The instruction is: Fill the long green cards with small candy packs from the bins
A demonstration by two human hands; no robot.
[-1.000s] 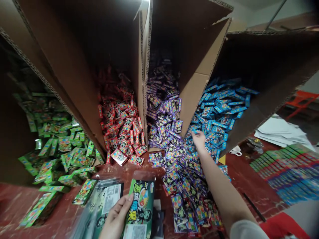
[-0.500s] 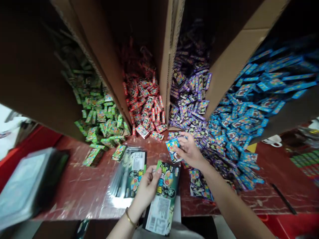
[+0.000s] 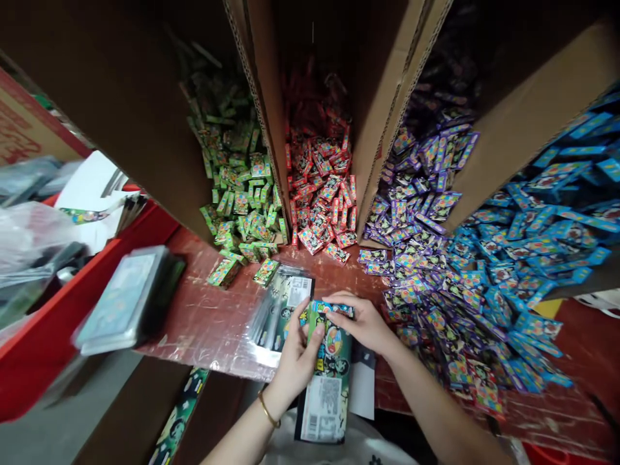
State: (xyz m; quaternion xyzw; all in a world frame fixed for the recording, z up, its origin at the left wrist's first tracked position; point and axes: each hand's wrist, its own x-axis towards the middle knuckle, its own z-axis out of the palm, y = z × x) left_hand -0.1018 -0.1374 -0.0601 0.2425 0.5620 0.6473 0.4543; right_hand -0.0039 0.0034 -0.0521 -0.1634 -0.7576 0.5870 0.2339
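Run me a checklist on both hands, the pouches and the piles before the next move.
1. Left hand grips green pouch: ok.
2. Right hand holds blue packet: ok.
3. Packet at pouch's upper end: ok.
4. Packet inside pouch: cannot tell; fingers hide part.
5. Spare pouches on table: ok.
6. Purple pile and blue pile apart: not ok, they meet.

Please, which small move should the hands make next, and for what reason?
I would probably ease the blue packet down into the green pouch with the right hand. That hand holds the packet at the pouch's upper end, while the left hand steadies the pouch from the side. Whether its mouth is open, I cannot tell.
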